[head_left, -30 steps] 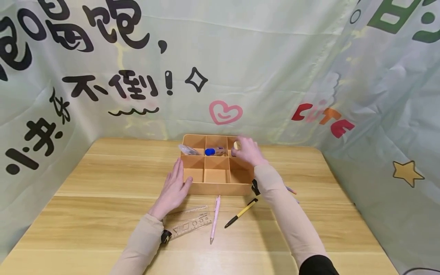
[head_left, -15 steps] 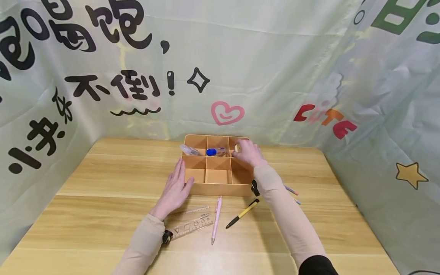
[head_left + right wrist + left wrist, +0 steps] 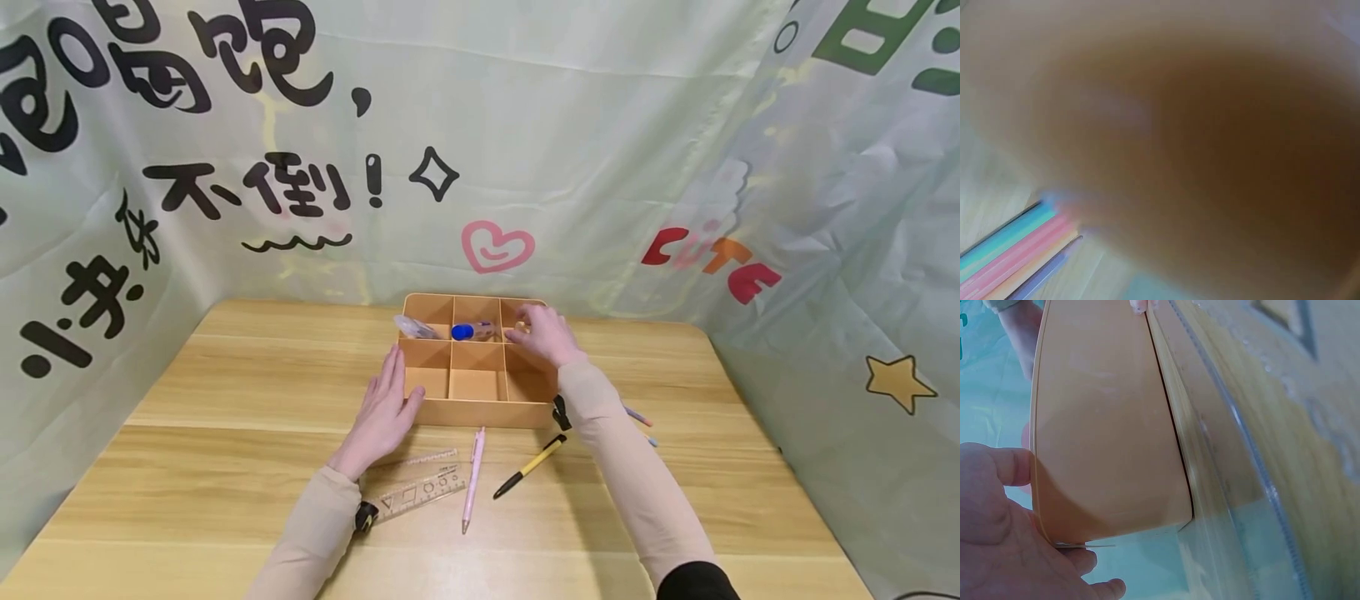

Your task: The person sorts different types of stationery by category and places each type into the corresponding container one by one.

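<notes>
A tan organizer box (image 3: 480, 413) with several compartments stands on the table. My left hand (image 3: 375, 417) rests against its left side with straight fingers; in the left wrist view, the thumb touches the rim. Over the back right compartment is my right hand (image 3: 547, 336), thumb and fingers apart around a small pale-yellow object (image 3: 521, 326), mostly hidden, its kind unclear. A clear tube with a blue cap (image 3: 472, 332) lies in the back middle compartment. At the back left, a translucent item (image 3: 416, 327) sticks out over the rim. The right wrist view is mostly blocked by a blurred brown surface.
Before the box lie clear rulers (image 3: 420, 492), a pink pen (image 3: 473, 482) and a yellow-and-black pen (image 3: 529, 467). Several coloured sticks (image 3: 1016, 256) lie right of the box, partly behind my right forearm. A printed curtain (image 3: 600, 167) surrounds the table's back and sides.
The pale-yellow round object, earlier gripped in my right hand, now sits lower in the back right compartment, and the fingers have spread. My left hand stays at the box's side.
</notes>
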### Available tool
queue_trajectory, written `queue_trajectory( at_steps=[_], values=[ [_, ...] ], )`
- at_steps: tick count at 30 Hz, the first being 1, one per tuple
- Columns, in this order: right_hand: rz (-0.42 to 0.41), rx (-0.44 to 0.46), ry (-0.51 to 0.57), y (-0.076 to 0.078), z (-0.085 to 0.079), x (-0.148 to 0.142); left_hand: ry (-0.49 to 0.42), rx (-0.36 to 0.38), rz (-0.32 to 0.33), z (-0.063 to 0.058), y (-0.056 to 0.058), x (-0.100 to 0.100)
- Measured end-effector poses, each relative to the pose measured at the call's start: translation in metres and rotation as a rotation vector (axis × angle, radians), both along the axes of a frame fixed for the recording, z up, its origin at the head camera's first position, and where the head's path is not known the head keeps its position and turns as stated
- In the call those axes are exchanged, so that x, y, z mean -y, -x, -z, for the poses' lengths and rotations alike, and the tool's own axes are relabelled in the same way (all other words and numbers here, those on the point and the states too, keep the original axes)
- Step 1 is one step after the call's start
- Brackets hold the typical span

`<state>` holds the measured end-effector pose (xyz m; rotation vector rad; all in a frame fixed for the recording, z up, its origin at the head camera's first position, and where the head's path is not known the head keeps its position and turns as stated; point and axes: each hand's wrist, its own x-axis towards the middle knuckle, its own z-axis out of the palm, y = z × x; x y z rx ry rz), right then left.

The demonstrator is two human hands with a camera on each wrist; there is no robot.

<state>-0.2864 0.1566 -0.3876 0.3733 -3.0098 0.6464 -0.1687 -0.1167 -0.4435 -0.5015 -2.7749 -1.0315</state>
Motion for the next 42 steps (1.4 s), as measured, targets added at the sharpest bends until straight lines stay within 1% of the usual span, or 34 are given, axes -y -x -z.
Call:
queue_trajectory(
  at_steps=[3, 7, 13, 15, 18, 21, 25, 30, 35, 38, 42],
  values=[
    [-0.021, -0.029, 0.034, -0.003, 0.0, -0.002, 0.003, 0.003, 0.0, 0.0, 0.0, 0.0],
    [-0.061, -0.107, 0.076, -0.009, 0.0, -0.006, 0.002, 0.004, -0.004, -0.002, -0.001, 0.0],
    [-0.136, -0.185, 0.118, -0.027, -0.001, -0.013, 0.001, 0.009, -0.008, -0.003, -0.001, -0.001],
    [-0.149, -0.191, 0.142, -0.034, -0.002, -0.015, 0.004, 0.01, -0.009, -0.003, -0.001, -0.001],
    [-0.144, -0.19, 0.175, -0.045, -0.004, -0.019, 0.004, 0.007, -0.009, -0.002, -0.001, -0.001],
    [-0.126, -0.165, 0.201, -0.057, -0.008, -0.021, 0.005, 0.009, -0.006, -0.002, -0.001, -0.002],
    [-0.131, -0.151, 0.226, -0.071, -0.012, -0.024, 0.004, 0.013, -0.005, -0.002, -0.001, -0.001],
    [-0.161, -0.181, 0.258, -0.083, -0.011, -0.028, 0.007, 0.011, -0.005, -0.002, 0.0, -0.001],
    [-0.157, -0.175, 0.284, -0.094, -0.009, -0.032, 0.011, 0.012, -0.004, -0.002, 0.0, -0.001],
    [-0.162, -0.208, 0.292, -0.099, -0.005, -0.033, 0.011, 0.012, -0.006, -0.002, -0.001, -0.001],
    [-0.199, -0.272, 0.298, -0.106, 0.002, -0.032, 0.01, 0.013, -0.006, -0.002, -0.001, 0.0]
  ],
)
